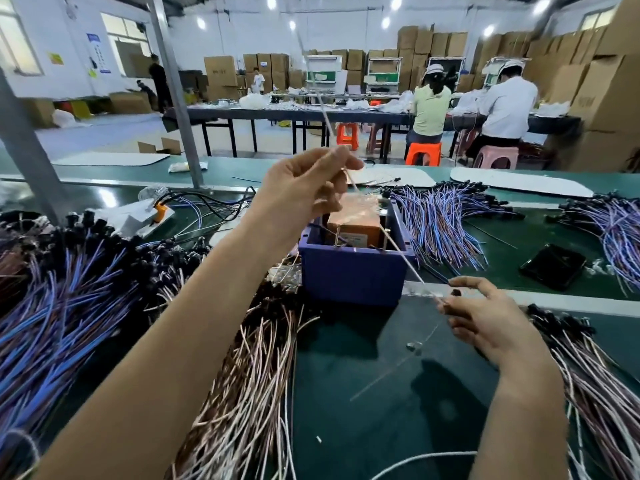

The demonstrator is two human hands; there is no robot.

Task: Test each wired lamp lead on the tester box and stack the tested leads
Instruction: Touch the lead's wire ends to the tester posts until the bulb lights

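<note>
A thin pale lamp lead [391, 242] runs slanted between both hands, passing over the tester box [349, 271], a blue open-topped box with an orange block [356, 221] and upright metal pins inside. My left hand [308, 188] is raised above the box and pinches the lead's wire end between thumb and fingers; the wire's tail blurs upward. My right hand [481, 320], low and right of the box, holds the lead's black lamp end [455, 293] in its fingertips.
Heaps of leads lie all around: blue-wired ones [59, 306] at left, pink-wired ones [249, 393] in front, purple ones [443, 220] behind the box, more [595, 382] at right. A black phone [552, 266] lies on the green belt [381, 393]. People sit at far tables.
</note>
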